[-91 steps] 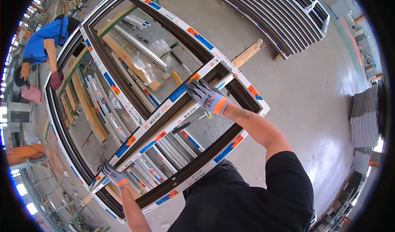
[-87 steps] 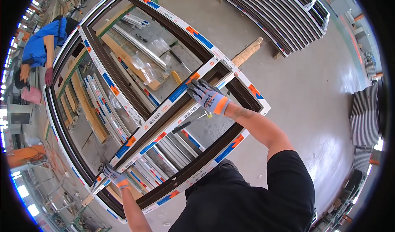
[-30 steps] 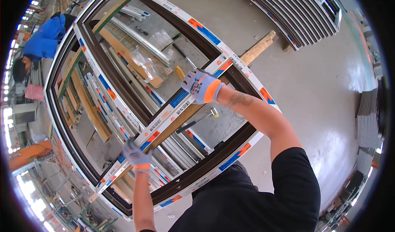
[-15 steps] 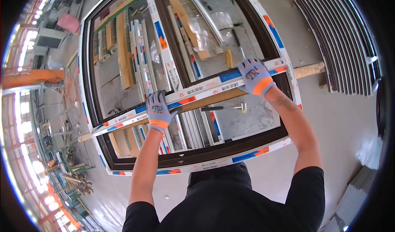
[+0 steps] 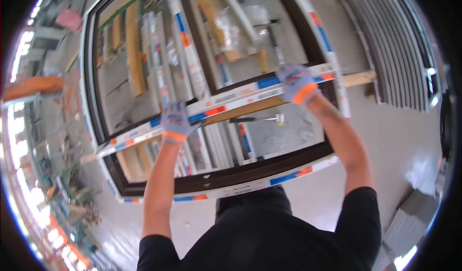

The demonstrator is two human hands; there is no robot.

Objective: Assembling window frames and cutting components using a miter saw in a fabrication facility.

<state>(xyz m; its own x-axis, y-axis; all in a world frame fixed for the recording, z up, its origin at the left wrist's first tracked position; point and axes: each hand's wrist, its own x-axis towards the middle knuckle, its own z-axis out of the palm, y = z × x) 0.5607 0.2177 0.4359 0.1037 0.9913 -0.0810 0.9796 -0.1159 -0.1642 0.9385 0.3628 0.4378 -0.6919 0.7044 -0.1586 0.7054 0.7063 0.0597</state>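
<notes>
A large dark brown window frame (image 5: 269, 166) lies below me, its faces covered with white, blue and orange protective film. My left hand (image 5: 176, 123), in a grey glove with an orange cuff band, is closed over the crossbar (image 5: 236, 97) left of its middle. Near the crossbar's right end, my right hand (image 5: 297, 84), gloved alike, wraps over the same bar. Both sets of fingers curl over its far side, and their tips are partly hidden. Through the lower opening a hammer (image 5: 269, 119) with a dark handle shows beneath the bar.
Below the frame's openings lie wooden boards (image 5: 135, 54) and several film-wrapped profiles (image 5: 190, 54). A wooden beam (image 5: 360, 78) sticks out under the frame's right side. Stacked grey profiles (image 5: 385, 45) stand at the right. An orange beam (image 5: 33, 88) crosses the far left.
The frame and both hands sit slightly further left in the picture, and the surroundings have shifted too. Both hands keep their hold on the crossbar. The picture is blurrier now.
</notes>
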